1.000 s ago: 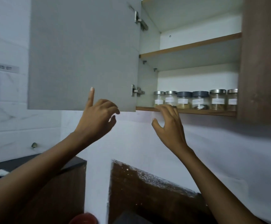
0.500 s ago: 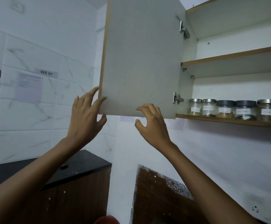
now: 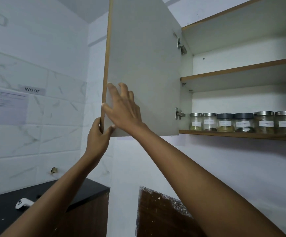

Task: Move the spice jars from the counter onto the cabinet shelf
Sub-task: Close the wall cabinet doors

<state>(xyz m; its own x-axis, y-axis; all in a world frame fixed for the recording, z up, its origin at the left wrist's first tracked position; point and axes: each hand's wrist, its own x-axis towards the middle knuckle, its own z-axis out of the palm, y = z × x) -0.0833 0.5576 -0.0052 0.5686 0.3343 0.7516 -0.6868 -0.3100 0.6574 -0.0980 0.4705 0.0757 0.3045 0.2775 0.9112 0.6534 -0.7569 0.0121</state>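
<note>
Checking the spice jars [image 3: 243, 122]: they line the shelf [image 3: 224, 133] just right of the door [image 3: 144, 65]. Our left hand [image 3: 97, 134] grips the door's free edge, and our right hand [image 3: 123, 108] lies flat on it, fingers spread. We should swing it shut gently.

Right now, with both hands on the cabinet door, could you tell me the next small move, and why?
Probably swing the cabinet door shut: six spice jars already line the lower shelf, the left hand grips the door's edge and the right hand presses its face.
</note>
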